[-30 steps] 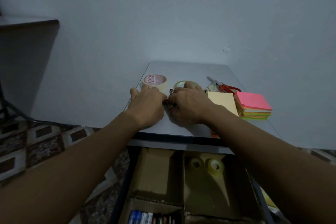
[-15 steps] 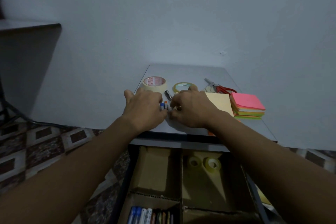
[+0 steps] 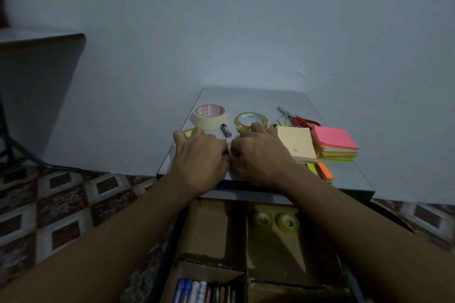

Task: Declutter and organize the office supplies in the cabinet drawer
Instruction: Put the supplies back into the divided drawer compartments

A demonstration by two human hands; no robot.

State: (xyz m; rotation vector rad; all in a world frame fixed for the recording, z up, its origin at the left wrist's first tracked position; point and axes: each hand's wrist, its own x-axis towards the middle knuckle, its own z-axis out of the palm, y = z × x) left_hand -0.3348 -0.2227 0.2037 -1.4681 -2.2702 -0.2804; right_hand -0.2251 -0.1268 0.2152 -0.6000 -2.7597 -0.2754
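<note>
Office supplies are lying out on the cabinet's top surface, while the open drawer is waiting below the wrists. Both hands are drawing back toward the front edge of the surface. A second ago they were lying right against the tape rolls. Now the left hand and the right hand are pressing together thumb side to thumb side, palms down and fingers curled, clear of those rolls.

They appear to be raking something small along between them. A glint is showing in the gap, but I cannot tell what it is or whether either hand is actually pinching it.

A battery is now lying fully uncovered just beyond the hands, between the masking tape roll and the clear tape roll, so the sweep is leaving it behind. The scissors and the sticky-note pads are staying put to the right of the right hand.

Under the forearms, two small tape rolls and a row of pens are already sitting in cardboard compartments. The hands are probably gathering small items to drop into the drawer, and the battery is likely needing a second pass.
</note>
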